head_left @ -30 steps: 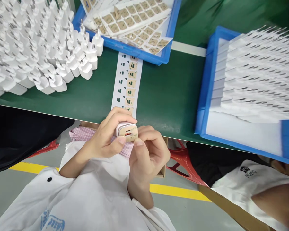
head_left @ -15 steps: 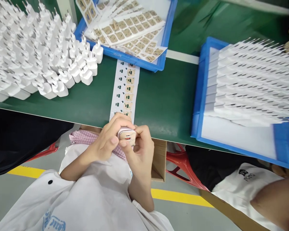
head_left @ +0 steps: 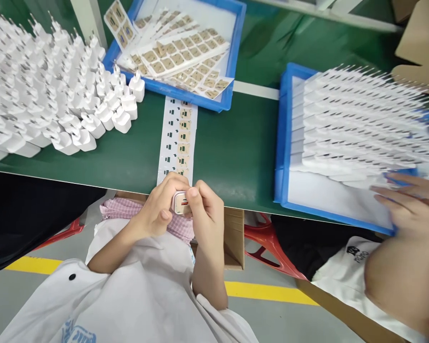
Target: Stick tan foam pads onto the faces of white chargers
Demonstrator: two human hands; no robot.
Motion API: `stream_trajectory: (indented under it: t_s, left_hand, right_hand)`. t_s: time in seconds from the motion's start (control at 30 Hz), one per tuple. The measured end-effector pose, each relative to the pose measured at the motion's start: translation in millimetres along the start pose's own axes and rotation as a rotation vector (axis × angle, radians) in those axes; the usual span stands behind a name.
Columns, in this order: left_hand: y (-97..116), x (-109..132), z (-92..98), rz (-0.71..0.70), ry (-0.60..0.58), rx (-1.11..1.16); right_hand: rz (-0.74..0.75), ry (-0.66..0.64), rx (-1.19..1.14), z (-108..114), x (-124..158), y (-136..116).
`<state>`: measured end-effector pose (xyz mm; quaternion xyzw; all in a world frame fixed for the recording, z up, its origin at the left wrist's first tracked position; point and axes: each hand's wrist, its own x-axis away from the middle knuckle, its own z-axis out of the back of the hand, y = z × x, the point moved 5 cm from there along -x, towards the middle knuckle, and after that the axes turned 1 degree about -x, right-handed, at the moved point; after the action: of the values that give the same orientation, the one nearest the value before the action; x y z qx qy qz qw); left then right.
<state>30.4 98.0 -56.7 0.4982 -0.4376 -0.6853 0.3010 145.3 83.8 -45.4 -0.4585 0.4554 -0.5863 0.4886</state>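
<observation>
Between my two hands, just off the table's front edge, is a white charger plug [head_left: 180,203], its port end facing me with a tan sticker over it. My left hand [head_left: 156,206] wraps around its left side. With fingers closed, my right hand [head_left: 208,214] grips the other side, the thumb pressed on the sticker's upper right corner. The prongs are hidden. Right beyond my fingers lies a sticker sheet [head_left: 169,138], with tan stickers in its right column and bare backing with small dark pieces on its left.
Many upright white charger plugs [head_left: 62,105] crowd the table's left. A blue tray [head_left: 238,52] holds more sticker sheets [head_left: 178,55]. Another blue tray [head_left: 284,143] at right holds rows of chargers [head_left: 353,128]; a co-worker's blurred hand [head_left: 414,205] is over its corner. A cardboard box [head_left: 234,238] stands below the edge.
My right thumb has moved up from below the charger's face to its upper right corner. A co-worker's hand has come in at the right tray. The whole view has shifted slightly.
</observation>
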Motion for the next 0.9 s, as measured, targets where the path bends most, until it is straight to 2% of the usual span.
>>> stream_trajectory:
  t_s: [0.23, 0.33, 0.43, 0.57, 0.67, 0.77, 0.83, 0.9]
  left_hand:
    - [-6, 2, 2.9, 0.032, -0.014, 0.098]
    - [-6, 1, 3.7, 0.049, 0.004, 0.142]
    - [-7, -1, 5.2, 0.090, 0.048, 0.156]
    - [-8, -1, 4.3, 0.110, 0.106, 0.237]
    - [-4, 0, -1.0, 0.059, 0.120, 0.165]
    - [-2, 0, -12.8, -0.010, 0.057, 0.004]
    - [-4, -1, -24.0, -0.027, -0.049, -0.081]
    - [-9, -1, -34.1, 0.004, -0.179, -0.136]
  right_hand:
    - [-0.008, -0.089, -0.111, -1, 2, 4]
    - [-0.015, -0.107, -0.106, 1, 7, 2]
    - [-0.023, -0.178, -0.206, 2, 8, 5]
    - [-0.018, -0.155, -0.292, 4, 6, 19]
    - [-0.099, -0.138, -0.361, 0, 11, 36]
    - [-0.255, -0.094, -0.585, -6, 18, 55]
    - [-0.329, -0.069, -0.745, -6, 20, 64]
    - [-0.333, -0.053, -0.824, 3, 16, 69]
